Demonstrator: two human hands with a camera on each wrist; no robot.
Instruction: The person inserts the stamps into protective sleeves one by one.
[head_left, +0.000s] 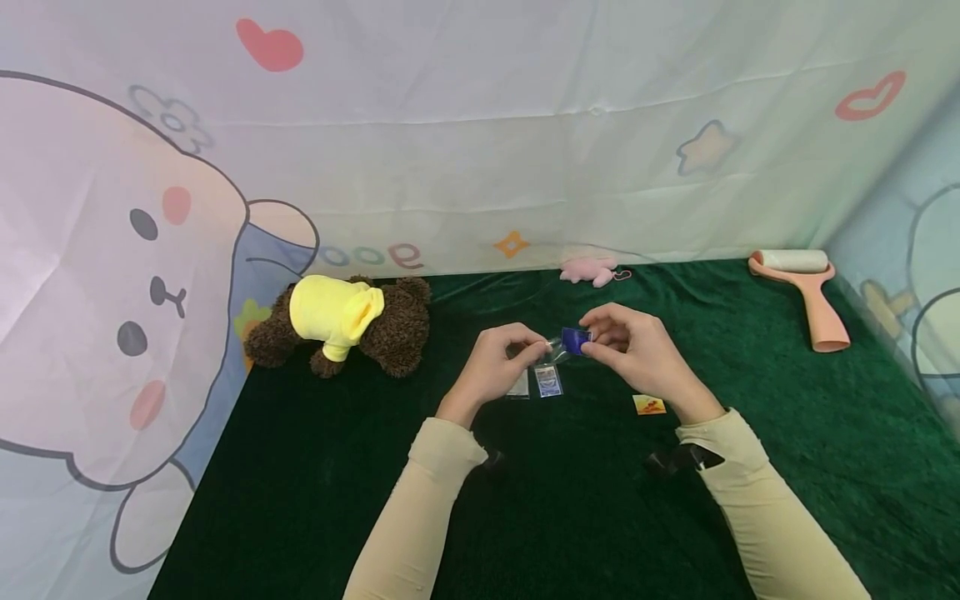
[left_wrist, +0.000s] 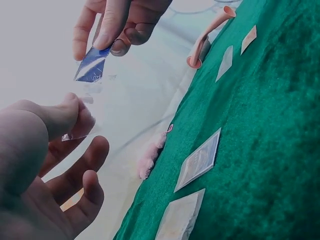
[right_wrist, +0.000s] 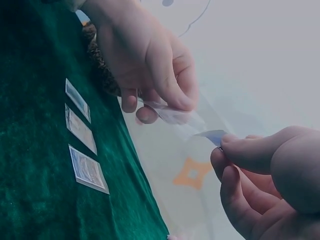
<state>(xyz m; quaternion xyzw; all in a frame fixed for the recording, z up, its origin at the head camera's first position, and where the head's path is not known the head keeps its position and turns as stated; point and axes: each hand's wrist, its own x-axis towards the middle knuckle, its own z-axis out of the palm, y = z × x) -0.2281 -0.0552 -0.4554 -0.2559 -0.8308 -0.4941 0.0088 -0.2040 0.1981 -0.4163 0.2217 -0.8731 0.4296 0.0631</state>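
My left hand (head_left: 491,365) pinches a small clear plastic sleeve (right_wrist: 175,114) between thumb and finger. A small blue card (head_left: 576,341) is pinched by my right hand (head_left: 637,350), close beside the sleeve's end. Whether the card's edge is inside the sleeve, I cannot tell. Below the hands, a sleeved card with a blue print (head_left: 548,381) lies on the green cloth, beside a paler sleeved card (head_left: 519,385) partly hidden by my left hand. The right wrist view shows a third sleeved card (right_wrist: 78,101) in that row. An orange-yellow card (head_left: 648,405) lies under my right wrist.
A brown plush dog in a yellow shirt (head_left: 330,321) lies at the left. At the back edge is a pink plush toy (head_left: 588,270). A lint roller with a peach handle (head_left: 813,304) lies at the far right. A pale printed curtain (head_left: 480,167) hangs behind.
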